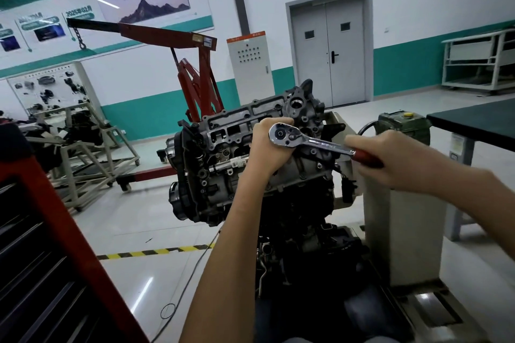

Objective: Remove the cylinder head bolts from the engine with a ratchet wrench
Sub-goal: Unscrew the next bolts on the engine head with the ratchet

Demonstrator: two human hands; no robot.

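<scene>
The engine [223, 153] sits tilted on its stand at the centre, its grey cylinder head facing up toward me. A chrome ratchet wrench [312, 143] with a dark red handle lies across the head's right part. My left hand [267, 145] wraps around the ratchet's round head from below and hides whatever is under it. My right hand [390, 159] grips the red handle out to the right. No bolt is visible under the tool. A chrome extension bar [228, 165] lies on the head to the left of my left hand.
A red tool cabinet [47, 253] fills the lower left. A red engine hoist [195, 75] stands behind the engine. A beige stand housing [404, 231] is at the right, a dark-topped bench [473, 122] beyond it. A cable [192, 273] and hazard tape [156, 252] run over the floor.
</scene>
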